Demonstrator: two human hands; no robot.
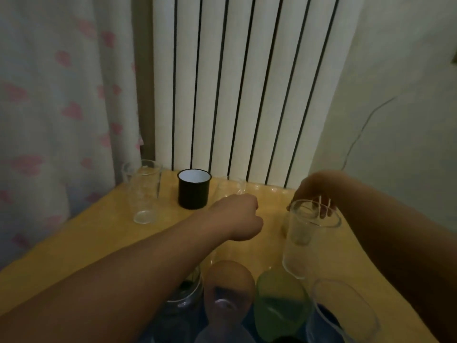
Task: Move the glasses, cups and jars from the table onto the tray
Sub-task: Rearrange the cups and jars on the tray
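Observation:
My right hand (319,191) grips the rim of a tall clear glass (306,243) from above; the glass hangs slightly tilted over the yellow table (74,243). My left hand (237,219) reaches across the table with its fingers curled, right in front of another clear glass (230,188) whose lower part it hides. A black cup (194,190) with a white inside and a clear glass (144,191) stand at the table's far left. At the near edge a dark tray (326,316) carries a pink glass (228,290), a green cup (279,300), a jar (183,293) and a clear glass (346,315).
A white ribbed radiator (247,82) stands directly behind the table. A curtain with pink patches (61,107) hangs on the left, and a thin cable (358,134) runs down the wall on the right.

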